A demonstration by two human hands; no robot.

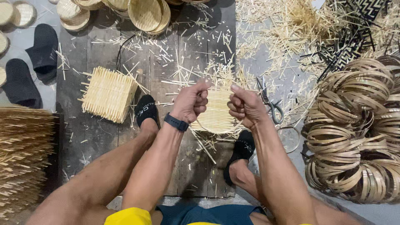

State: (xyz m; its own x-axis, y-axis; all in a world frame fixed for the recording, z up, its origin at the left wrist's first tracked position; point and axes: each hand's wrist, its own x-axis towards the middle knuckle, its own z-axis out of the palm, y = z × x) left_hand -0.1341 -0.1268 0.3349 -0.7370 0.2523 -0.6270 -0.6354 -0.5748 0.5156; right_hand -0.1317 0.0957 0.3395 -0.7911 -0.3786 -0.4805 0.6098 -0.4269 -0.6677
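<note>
While we sat over the dark plank floor point(104, 137), our left hand point(191, 101) and right hand point(246, 106) were both curled tight on the rim of a round woven mat point(216, 114), held between our knees just above the boards. The two fists stood a little apart, with the mat's pale weave showing in the gap. Room to move was narrow: a square stack of mats point(108, 95) lay near on the left, scissors point(268, 100) just right of the right hand, and a heap of bent bamboo hoops point(354, 133) crowded the right edge. Loose splinters point(191, 54) littered the planks ahead.

The mat was flat, fine-plaited and straw-coloured, with stray strip ends sticking out; the hoops were smooth, banded and brown. Finished round trays point(146, 14) lay at the top, cut off by the frame. A bundle of sticks point(21, 158) ran off the left edge. Our fingers hid the mat's upper rim, so we could not tell how it was finished there.
</note>
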